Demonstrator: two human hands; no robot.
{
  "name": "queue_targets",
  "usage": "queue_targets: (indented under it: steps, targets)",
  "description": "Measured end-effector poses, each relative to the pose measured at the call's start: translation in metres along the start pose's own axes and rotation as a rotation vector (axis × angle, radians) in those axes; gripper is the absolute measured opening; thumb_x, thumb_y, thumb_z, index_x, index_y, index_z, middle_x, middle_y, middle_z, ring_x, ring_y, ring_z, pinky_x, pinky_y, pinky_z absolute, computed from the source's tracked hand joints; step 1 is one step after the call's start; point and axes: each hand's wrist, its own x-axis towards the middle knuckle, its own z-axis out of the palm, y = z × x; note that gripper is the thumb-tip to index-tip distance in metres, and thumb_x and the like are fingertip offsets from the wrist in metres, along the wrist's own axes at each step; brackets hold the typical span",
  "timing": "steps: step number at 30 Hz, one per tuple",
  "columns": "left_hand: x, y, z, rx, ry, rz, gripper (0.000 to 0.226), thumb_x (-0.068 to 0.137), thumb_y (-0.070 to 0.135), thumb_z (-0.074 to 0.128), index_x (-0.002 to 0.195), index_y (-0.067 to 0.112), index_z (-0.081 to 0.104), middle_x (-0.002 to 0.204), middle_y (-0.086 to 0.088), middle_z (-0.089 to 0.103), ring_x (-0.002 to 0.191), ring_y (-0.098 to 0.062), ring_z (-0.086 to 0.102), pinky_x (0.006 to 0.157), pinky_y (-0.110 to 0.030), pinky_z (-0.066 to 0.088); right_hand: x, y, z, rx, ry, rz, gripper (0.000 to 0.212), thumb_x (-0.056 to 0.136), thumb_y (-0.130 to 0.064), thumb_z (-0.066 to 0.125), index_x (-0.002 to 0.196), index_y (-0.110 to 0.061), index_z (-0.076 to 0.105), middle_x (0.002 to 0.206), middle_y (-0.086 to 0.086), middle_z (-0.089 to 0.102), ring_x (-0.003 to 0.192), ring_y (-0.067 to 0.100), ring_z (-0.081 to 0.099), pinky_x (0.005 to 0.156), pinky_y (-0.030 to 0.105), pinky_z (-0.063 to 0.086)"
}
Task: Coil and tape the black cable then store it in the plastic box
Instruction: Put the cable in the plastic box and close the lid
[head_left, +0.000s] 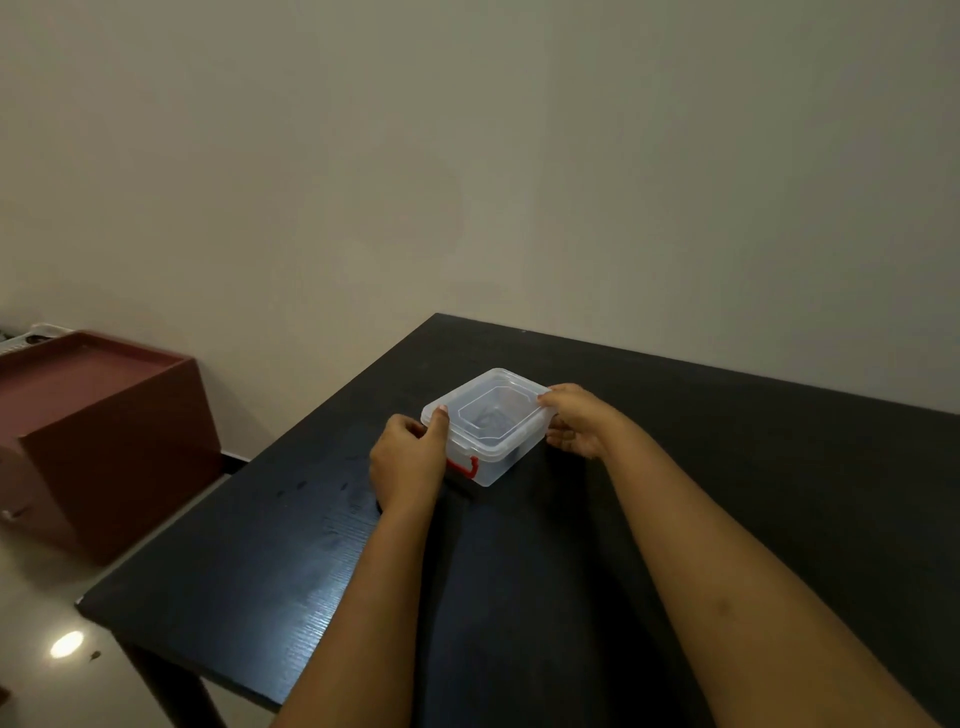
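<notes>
Both left hand (408, 457) and right hand (576, 421) seemingly pinch box (488, 423) edges.

Clear plastic box (485, 431), lid on, red latch (464, 467).

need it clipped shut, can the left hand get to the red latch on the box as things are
Probably yes: the left hand grips that end of the plastic box, and the red latch sits right beside its palm, nothing between them.
</notes>
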Motion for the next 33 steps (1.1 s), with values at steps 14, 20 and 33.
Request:
queue_targets:
  steps: [14,20,33]
  targets:
    - [-0.003,0.01,-0.002,-0.078,-0.087,-0.07,0.033,0.092,0.04,0.053,0.103,0.009,0.049,0.099,-0.01,0.057,0.082,-0.018,0.055,0.066,-0.029,0.043,0.007,-0.008,0.0,-0.043,0.075,-0.087,0.048,0.086,0.001,0.06,0.13,-0.013,0.053,0.127,0.012,0.054,0.101,0.022,0.051,0.081,0.035,0.046]
    - [-0.01,0.019,-0.001,-0.177,0.01,0.042,0.029,0.09,0.018,0.059,0.111,0.012,0.04,0.101,-0.014,0.055,0.077,-0.016,0.056,0.053,-0.017,0.039,0.004,-0.008,-0.002,0.002,0.074,-0.105,0.036,0.085,0.003,0.062,0.118,-0.011,0.059,0.12,0.012,0.058,0.096,0.022,0.06,0.068,0.031,0.054]
    - [-0.016,0.049,0.0,0.313,-0.121,0.083,0.045,0.088,0.005,0.05,0.126,0.011,0.027,0.109,-0.015,0.051,0.097,-0.028,0.056,0.077,-0.039,0.052,-0.006,0.003,-0.009,0.001,0.165,-0.114,0.027,0.084,0.001,0.063,0.106,-0.014,0.059,0.116,0.011,0.058,0.107,0.027,0.06,0.09,0.043,0.054]
